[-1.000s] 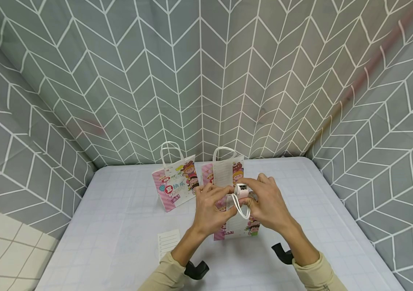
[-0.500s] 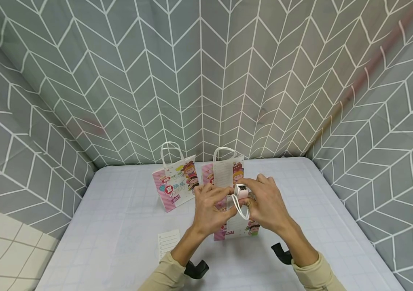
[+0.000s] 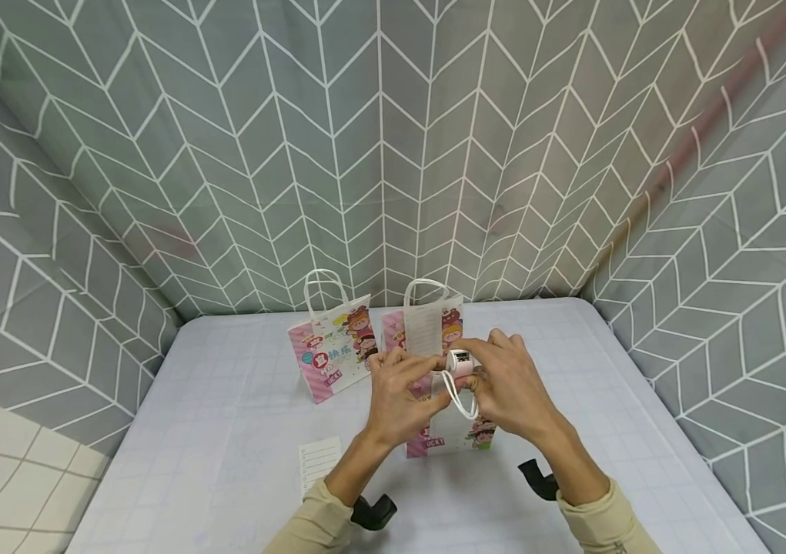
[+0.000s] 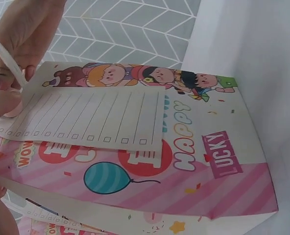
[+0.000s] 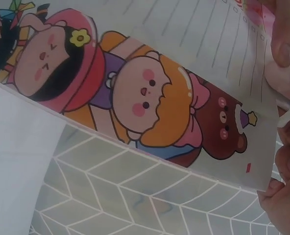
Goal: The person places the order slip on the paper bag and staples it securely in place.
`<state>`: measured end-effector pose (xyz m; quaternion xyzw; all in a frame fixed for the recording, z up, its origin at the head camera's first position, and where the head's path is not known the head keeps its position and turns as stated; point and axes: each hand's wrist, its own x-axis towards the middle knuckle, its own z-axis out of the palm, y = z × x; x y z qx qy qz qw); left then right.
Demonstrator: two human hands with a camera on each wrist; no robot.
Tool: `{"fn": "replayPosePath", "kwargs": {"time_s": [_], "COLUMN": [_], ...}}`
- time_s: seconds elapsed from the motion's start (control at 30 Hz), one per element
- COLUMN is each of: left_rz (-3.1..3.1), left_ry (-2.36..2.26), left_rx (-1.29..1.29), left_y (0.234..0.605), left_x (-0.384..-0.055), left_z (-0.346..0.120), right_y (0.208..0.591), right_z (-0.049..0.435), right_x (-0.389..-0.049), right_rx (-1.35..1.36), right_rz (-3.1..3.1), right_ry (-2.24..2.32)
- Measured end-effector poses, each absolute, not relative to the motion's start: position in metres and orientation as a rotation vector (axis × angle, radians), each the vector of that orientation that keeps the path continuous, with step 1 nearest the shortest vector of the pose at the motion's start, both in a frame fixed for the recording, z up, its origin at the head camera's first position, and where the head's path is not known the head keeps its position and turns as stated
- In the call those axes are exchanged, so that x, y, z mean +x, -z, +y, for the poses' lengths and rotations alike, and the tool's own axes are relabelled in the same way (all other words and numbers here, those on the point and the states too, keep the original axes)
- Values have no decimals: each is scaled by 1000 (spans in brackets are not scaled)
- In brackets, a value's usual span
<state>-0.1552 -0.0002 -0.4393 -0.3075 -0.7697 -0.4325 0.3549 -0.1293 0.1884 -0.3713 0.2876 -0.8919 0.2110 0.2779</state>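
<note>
A white-and-pink gift bag (image 3: 458,438), printed with cartoon characters, stands in front of me with white cord handles (image 3: 460,404). A lined checklist sheet (image 4: 96,117) lies against its front, up at the top edge. In the head view my left hand (image 3: 396,400) pinches the bag's top edge near the handle between thumb and fingers. My right hand (image 3: 510,392) grips a small pink-and-white device (image 3: 460,363) with a dark-slotted end, right at the same edge. The right wrist view shows the bag's characters (image 5: 150,93) up close, with the device partly hidden by fingers.
Behind stand two similar gift bags: one at left (image 3: 333,350) and one in the middle (image 3: 423,327) with a lined sheet on it. A loose checklist sheet (image 3: 319,462) lies on the white table (image 3: 212,431) beside my left forearm. Patterned curtains (image 3: 393,154) surround the table.
</note>
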Motion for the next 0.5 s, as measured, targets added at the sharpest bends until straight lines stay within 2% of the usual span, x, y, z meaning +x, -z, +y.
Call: {"fn": "replayPosePath", "kwargs": {"time_s": [0.5], "left_rz": [-2169], "left_ry": [1292], "left_rx": [-760], "left_y": [451], "left_x": [-152], "left_z": [-13], "right_y": [370], "right_z": [190], "right_x": [-129], "right_rx": [769], "right_rz": [-2422], "right_ry": [-556]}}
